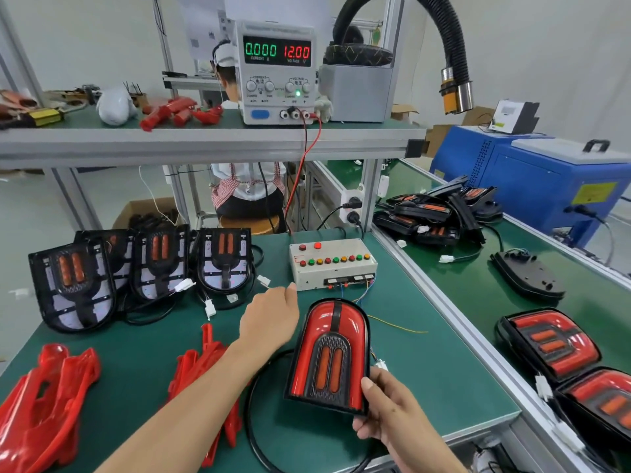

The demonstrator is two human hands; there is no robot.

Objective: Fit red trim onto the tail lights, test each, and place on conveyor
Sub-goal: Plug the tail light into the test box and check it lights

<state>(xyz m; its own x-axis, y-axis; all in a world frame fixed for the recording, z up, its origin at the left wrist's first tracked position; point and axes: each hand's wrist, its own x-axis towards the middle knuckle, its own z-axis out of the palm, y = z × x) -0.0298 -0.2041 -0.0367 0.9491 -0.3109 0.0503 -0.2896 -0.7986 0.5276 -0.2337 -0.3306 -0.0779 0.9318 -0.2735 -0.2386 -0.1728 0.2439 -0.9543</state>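
Observation:
My right hand (389,409) grips the lower right corner of a tail light (329,353) with red trim fitted, holding it upright above the green mat. My left hand (269,317) reaches forward with a finger stretched toward the test box (333,264), its fingertip near the box's lower left corner. Whether it touches the box is unclear. Three untrimmed tail lights (75,285) stand at the back left. Loose red trim pieces (44,401) lie at the front left. Finished tail lights (549,341) rest on the conveyor (461,291) at the right.
A power supply (278,68) reading 12.00 V sits on the upper shelf, with red and black leads running down to the box. A black cable loops under the held light. More dark tail lights (433,213) pile up farther along the conveyor. A person sits behind the bench.

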